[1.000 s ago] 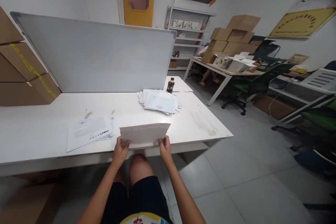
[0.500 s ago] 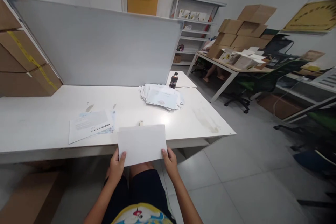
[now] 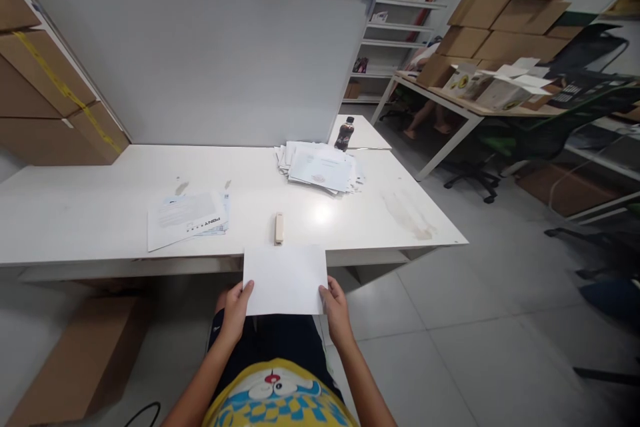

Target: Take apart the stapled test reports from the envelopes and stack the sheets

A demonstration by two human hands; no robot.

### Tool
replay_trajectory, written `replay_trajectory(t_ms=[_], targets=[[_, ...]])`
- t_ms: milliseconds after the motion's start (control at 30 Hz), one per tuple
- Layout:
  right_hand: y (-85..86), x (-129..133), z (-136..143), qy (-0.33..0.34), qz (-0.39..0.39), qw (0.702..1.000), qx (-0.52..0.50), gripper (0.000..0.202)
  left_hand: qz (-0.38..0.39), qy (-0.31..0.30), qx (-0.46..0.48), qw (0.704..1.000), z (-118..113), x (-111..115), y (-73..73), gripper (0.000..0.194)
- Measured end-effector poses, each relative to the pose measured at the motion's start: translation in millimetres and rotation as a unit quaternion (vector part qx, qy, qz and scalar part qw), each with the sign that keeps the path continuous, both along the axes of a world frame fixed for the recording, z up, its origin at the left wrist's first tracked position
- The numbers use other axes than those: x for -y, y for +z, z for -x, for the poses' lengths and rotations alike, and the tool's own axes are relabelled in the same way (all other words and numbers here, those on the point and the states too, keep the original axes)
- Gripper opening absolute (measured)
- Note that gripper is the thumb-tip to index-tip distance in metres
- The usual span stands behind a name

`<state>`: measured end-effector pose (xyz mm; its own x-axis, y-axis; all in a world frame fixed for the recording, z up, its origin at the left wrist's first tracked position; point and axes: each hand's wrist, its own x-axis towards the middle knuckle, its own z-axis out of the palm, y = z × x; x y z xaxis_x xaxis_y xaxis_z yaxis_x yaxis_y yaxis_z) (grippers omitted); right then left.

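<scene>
A blank white paper (image 3: pixel 285 281) lies level above my lap, at the front edge of the white table (image 3: pixel 125 213). My left hand (image 3: pixel 237 310) pinches its left edge, thumb on top. On the right edge, my right hand (image 3: pixel 336 307) grips it the same way. Just beyond the paper stands a small beige stapler (image 3: pixel 279 228). To the left rest some printed sheets (image 3: pixel 187 219). Farther back is a messy pile of papers (image 3: pixel 323 168), with a dark bottle (image 3: pixel 345 133) behind it.
A whiteboard (image 3: pixel 200 60) stands along the table's back. Cardboard boxes (image 3: pixel 55 93) are stacked at the left, and another box (image 3: pixel 85 353) sits on the floor. At the right are a second table (image 3: pixel 450 103) with boxes, and office chairs. A person's legs show beneath that table.
The paper has come slightly nearer to my body, held in both hands, and now lies flatter. The stapler, mostly covered before, shows fully. The view has tilted down.
</scene>
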<state>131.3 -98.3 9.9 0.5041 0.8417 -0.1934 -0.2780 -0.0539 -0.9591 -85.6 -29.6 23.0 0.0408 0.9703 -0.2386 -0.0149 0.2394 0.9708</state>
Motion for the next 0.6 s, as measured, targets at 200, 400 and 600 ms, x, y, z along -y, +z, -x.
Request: replay_trajectory(t_ms=[200,400,600], targets=[[-6.9,5,-14,-0.067,0.020,0.997,0.011,0.042,-0.006,-0.045,-0.022,0.999,-12,-2,9.2,0.042],[-7.0,4,-39,-0.101,0.062,0.987,0.107,0.050,-0.009,-0.080,-0.008,0.997,-35,-18,6.2,0.045],[51.3,-25,-35,-0.107,-0.011,0.844,0.525,0.043,0.000,-0.081,0.022,0.996,-62,-18,4.8,0.043]])
